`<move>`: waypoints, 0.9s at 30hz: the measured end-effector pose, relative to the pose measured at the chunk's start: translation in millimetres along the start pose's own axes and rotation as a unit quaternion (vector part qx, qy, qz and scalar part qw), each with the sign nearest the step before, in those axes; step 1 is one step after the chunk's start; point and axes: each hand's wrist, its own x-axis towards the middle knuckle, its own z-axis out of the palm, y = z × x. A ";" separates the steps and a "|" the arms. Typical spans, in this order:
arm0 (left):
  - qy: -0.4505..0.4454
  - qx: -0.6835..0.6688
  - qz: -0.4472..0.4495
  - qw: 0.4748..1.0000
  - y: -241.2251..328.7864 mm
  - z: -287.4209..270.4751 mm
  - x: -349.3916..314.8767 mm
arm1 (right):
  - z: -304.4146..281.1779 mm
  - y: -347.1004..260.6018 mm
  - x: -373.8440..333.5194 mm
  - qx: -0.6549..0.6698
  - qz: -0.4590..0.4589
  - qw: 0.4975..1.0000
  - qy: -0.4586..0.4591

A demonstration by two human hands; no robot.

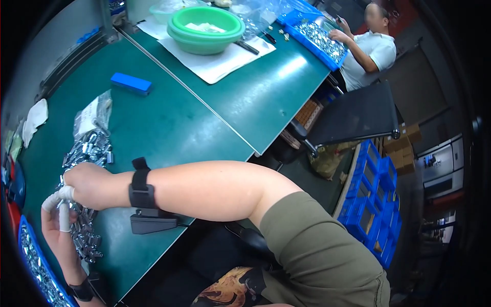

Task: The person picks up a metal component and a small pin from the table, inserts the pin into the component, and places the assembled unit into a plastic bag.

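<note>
My right hand point(88, 185) is curled closed above a heap of small shiny metal parts point(91, 146) on the green table. Close against it, my left hand point(53, 217) has bent fingers, with white coverings on some of them. The fingertips of both hands meet, and whatever is pinched there is hidden by the right hand. More of the metal parts point(88, 238) lie beside and below the hands. A clear plastic bag point(102, 110) with a white label rests at the heap's far end. Each wrist wears a black strap with a dark device.
At left stands a blue tray point(24, 225) of metal pieces. A blue block point(131, 83) lies farther off. Green basins point(176, 38) sit on white sheets point(217, 71). Across the table, a person point(376, 48) reaches into another blue tray point(335, 64). A chair point(353, 117) and blue bins point(368, 194) stand right.
</note>
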 end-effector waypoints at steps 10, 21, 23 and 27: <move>-0.015 -0.034 -0.017 0.999 10.4 11.0 -6.5 | -3.8 -2.4 -5.2 0.002 -0.011 1.000 -0.003; -0.020 -0.039 -0.026 0.999 16.5 7.1 -6.9 | -0.8 -4.9 -6.0 0.005 -0.005 1.000 -0.001; -0.019 -0.044 -0.027 0.998 16.1 6.1 -5.9 | 1.3 -2.3 -3.8 -0.002 -0.003 1.000 -0.004; -0.022 -0.037 -0.026 0.999 11.6 3.4 -4.8 | 0.7 -2.3 -3.9 -0.007 -0.011 1.000 -0.005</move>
